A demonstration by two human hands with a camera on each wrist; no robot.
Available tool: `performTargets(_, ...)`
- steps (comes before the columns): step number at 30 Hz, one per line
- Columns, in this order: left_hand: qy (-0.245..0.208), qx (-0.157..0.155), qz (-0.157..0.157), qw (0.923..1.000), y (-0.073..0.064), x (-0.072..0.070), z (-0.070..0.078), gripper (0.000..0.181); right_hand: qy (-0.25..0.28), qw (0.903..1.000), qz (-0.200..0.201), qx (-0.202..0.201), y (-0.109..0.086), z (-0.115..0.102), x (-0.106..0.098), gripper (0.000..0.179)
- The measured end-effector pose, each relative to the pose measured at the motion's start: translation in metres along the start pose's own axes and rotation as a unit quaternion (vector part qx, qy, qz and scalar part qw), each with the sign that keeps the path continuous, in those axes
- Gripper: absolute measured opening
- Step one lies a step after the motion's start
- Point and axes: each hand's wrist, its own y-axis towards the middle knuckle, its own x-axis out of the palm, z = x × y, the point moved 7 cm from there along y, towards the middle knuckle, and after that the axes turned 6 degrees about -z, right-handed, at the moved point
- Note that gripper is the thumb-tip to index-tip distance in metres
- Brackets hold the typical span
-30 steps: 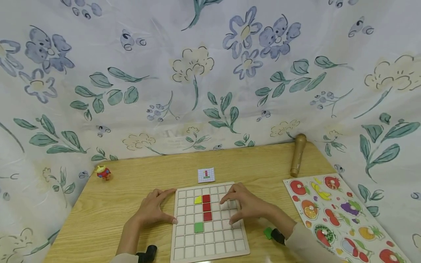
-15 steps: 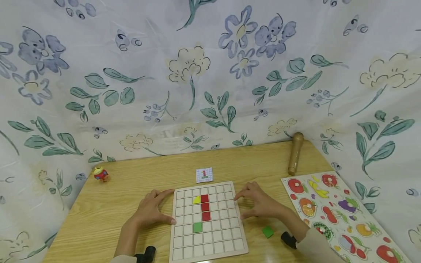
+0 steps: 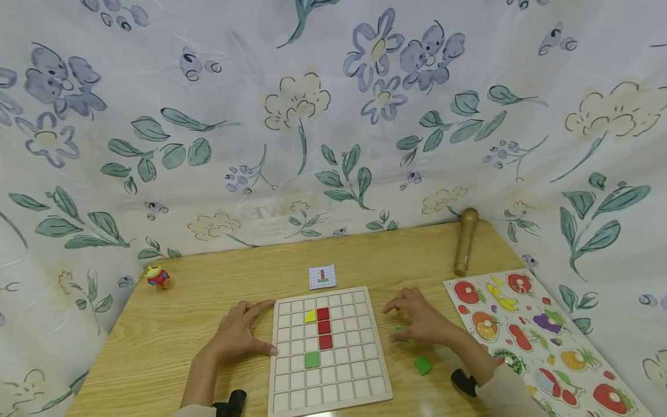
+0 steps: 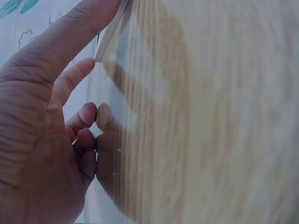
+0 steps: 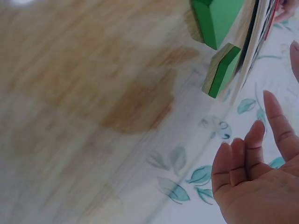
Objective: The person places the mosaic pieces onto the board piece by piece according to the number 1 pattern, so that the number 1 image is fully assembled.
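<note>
A pale wooden grid board [image 3: 358, 369] lies on the table. It carries a column of red squares [image 3: 325, 328], a yellow piece [image 3: 310, 316] with a slanted side, and a green square [image 3: 311, 359]. My left hand [image 3: 237, 333] touches the board's left edge with thumb and index finger spread. To the right of the board, my right hand [image 3: 421, 319] hovers with fingers apart and nothing held. Below it lies a loose green square [image 3: 423, 365]; another, partly hidden by the thumb, shows in the right wrist view as a thick green block [image 5: 223, 72].
Behind the board lies a small card [image 3: 322, 277] with a coloured grid pattern. A fruit puzzle board [image 3: 565, 330] stretches along the right side, with a brown wooden stick [image 3: 466, 243] behind it. A small red-and-yellow toy [image 3: 157, 277] stands at the far left.
My right hand has moved right, from over the board to the table beside it, uncovering the loose green squares. The left hand stays at the board's left edge.
</note>
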Motion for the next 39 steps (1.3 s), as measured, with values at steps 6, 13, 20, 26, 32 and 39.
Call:
performTargets(6,0.003,0.003,0.004,1.0000,0.001,0.000,-0.001,0.107,0.015,0.9996,-0.002,0.025,-0.003,0.006,0.001,0.044)
performTargets(13,0.004,0.005,0.005,1.0000,0.002,0.000,-0.001,0.107,0.014,0.9997,0.016,0.014,-0.006,0.007,0.000,0.042)
performTargets(20,0.002,0.004,0.005,1.0000,0.001,0.000,-0.001,0.106,0.004,0.9994,0.013,0.033,-0.007,0.010,-0.001,0.037)
performTargets(26,0.001,0.002,0.004,1.0000,0.001,0.001,-0.002,0.106,-0.002,0.9987,0.006,0.050,-0.009,0.013,-0.001,0.030)
performTargets(32,0.001,0.006,0.006,1.0000,0.000,0.001,-0.002,0.106,-0.011,0.9985,0.002,0.053,-0.011,0.016,0.000,0.027)
performTargets(39,-0.003,0.002,0.004,1.0000,0.001,0.001,-0.002,0.106,-0.013,0.9984,-0.003,0.055,-0.014,0.018,0.001,0.025)
